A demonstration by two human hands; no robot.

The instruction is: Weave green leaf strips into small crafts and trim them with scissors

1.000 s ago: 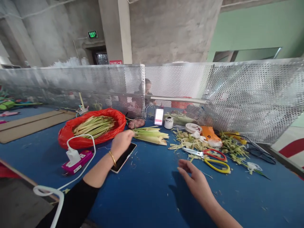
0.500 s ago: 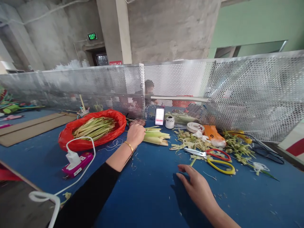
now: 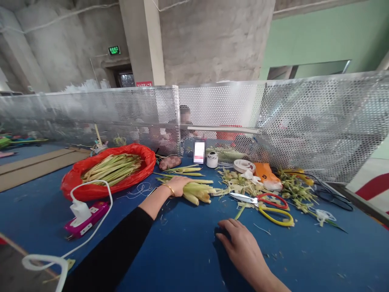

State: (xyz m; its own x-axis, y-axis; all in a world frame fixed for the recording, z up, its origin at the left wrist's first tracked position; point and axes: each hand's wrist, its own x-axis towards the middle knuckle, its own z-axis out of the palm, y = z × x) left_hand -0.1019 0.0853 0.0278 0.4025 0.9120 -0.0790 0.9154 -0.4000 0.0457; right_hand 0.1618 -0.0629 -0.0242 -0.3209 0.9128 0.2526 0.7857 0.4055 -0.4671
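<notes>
A concrete wall point(image 3: 212, 44) and perforated screen point(image 3: 219, 105) back the blue bench point(image 3: 182, 255), scissors point(image 3: 247, 198) and trimmings point(image 3: 232, 181) cluttering its right, the left hand point(image 3: 179, 185) gripping pale-green stalks point(image 3: 197, 192) at centre, the right hand point(image 3: 240, 243) half-open nearer.

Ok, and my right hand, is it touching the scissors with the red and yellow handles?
Apart. The head view shows it: blue tabletop separates the right hand from the scissors.
</notes>
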